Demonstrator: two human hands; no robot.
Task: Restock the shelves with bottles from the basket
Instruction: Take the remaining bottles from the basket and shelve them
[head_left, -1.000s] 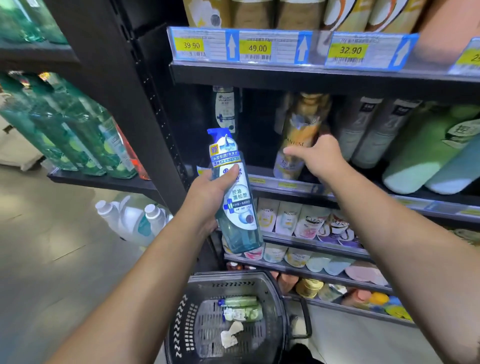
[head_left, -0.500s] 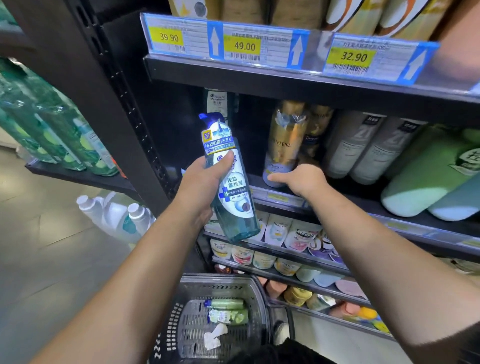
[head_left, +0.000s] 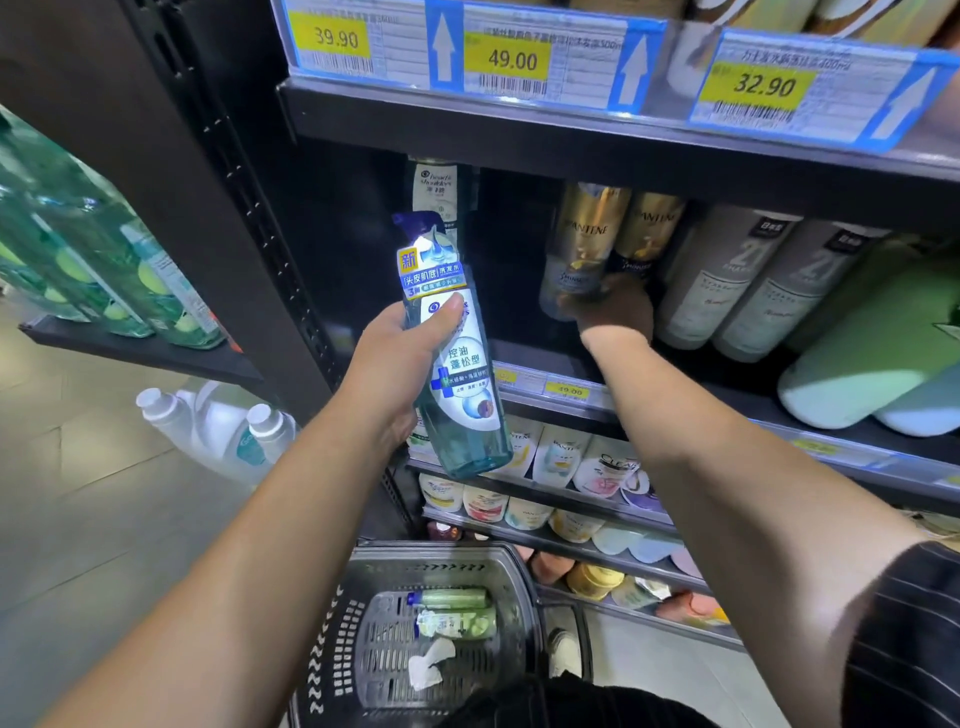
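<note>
Head view: left hand (head_left: 387, 364) holds a teal shampoo bottle (head_left: 457, 364) upright before the shelf (head_left: 571, 410); right hand (head_left: 621, 312), reaching into the shelf, closes on a gold bottle (head_left: 576, 249); basket (head_left: 498, 558) on the floor contains two green bottles (head_left: 454, 610) and crumpled paper (head_left: 428, 665).

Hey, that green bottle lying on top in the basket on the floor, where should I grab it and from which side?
Take the green bottle around the middle of its body, reaching straight down from above with the fingers across its width. It lies on its side, cap to the left, inside the basket, whose walls block a sideways approach. A second bottle lies close beside it, so pinch narrowly.
</note>
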